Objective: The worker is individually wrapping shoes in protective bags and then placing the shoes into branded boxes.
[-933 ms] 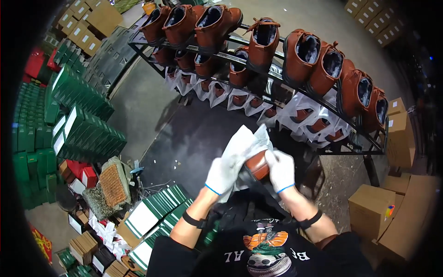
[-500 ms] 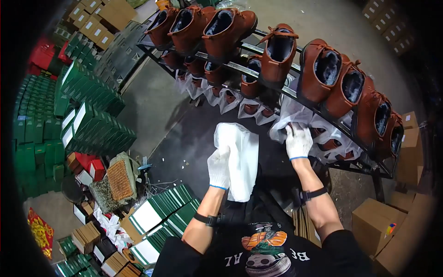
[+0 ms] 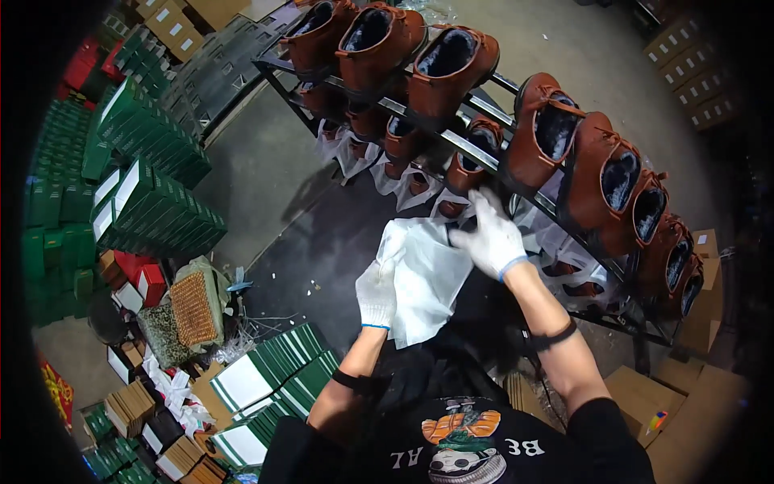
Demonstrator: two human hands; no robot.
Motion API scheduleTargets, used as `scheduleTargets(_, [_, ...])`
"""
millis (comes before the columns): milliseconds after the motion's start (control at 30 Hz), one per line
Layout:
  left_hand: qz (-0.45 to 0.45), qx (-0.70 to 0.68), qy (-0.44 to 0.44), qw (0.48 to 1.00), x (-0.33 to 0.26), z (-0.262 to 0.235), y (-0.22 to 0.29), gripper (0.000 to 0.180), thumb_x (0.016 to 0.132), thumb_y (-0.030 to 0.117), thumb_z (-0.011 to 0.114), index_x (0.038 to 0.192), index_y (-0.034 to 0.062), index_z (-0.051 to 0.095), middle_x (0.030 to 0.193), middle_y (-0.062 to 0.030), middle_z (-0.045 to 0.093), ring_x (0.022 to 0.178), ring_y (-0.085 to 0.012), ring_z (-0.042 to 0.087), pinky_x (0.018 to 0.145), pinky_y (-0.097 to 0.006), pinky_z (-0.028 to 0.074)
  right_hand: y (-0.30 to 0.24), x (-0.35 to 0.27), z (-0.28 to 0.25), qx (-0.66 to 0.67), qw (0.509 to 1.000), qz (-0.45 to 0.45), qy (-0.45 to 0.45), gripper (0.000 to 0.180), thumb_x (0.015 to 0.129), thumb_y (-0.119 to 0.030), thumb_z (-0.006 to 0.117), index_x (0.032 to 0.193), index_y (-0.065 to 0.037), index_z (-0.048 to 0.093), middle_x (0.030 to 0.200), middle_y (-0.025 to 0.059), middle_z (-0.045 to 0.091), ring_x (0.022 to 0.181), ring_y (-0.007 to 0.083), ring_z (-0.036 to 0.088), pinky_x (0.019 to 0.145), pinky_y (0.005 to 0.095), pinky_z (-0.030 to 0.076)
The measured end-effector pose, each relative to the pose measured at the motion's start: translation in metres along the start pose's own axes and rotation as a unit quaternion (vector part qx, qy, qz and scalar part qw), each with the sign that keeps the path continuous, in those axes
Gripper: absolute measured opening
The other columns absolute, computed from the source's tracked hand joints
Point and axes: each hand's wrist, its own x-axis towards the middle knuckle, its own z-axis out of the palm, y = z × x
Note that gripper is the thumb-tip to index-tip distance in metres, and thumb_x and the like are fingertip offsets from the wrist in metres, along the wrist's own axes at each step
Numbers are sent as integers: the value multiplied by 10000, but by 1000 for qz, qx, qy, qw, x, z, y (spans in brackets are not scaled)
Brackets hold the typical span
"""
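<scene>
My left hand [image 3: 376, 292], in a white knit glove, is closed on a bunch of thin white plastic bags [image 3: 427, 282] in front of my body. Just right of the bags' upper edge is my right hand [image 3: 493, 236], gloved too, with its fingers apart and nothing visible in them. Beyond it stands a black metal rack [image 3: 393, 106] of brown lace-up shoes with dark fuzzy lining. One brown shoe [image 3: 474, 153] on the middle tier sits just above my right fingertips. Lower down, several shoes are wrapped in translucent white bags [image 3: 353, 157].
Stacks of green shoe boxes [image 3: 161, 210] fill the left side. More green-and-white boxes [image 3: 278, 367] lie near my left forearm. A beaded seat cushion [image 3: 196, 310] rests among clutter. Brown cartons [image 3: 641, 399] stand at the lower right, others at the far right.
My right hand has left the bagged shoe on the rack and moved left toward the bags in my left hand. Those bags now spread wider. The view has shifted.
</scene>
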Motion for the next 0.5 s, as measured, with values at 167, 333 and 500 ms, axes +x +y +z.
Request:
scheduleTargets(167, [0,-19,-25,1000,17,13,0,314,1113,236,600,1194,-12,776,981,-103,801,877,-105,625,822,-323,527,16,117,15,-114,989,89,38,430,1032,-440,654,1115,-33,765,1056,275,769,1025,458,744,875,553,580])
scheduleTargets(333, [74,52,23,996,32,-20,-44,393,1131,351,529,1152,8,720,970,-246,717,904,-431,696,792,-449,545,-16,-31,-11,177,982,-37,48,302,1049,-271,650,1052,20,733,874,209,710,809,367,710,741,446,545])
scheduleTargets(500, [107,77,41,990,41,-36,-45,356,1133,296,546,1069,-17,703,922,-260,689,802,-422,666,747,-442,535,-94,-154,-52,601,759,245,43,272,1093,-188,618,1165,49,730,975,31,748,868,78,661,731,248,503])
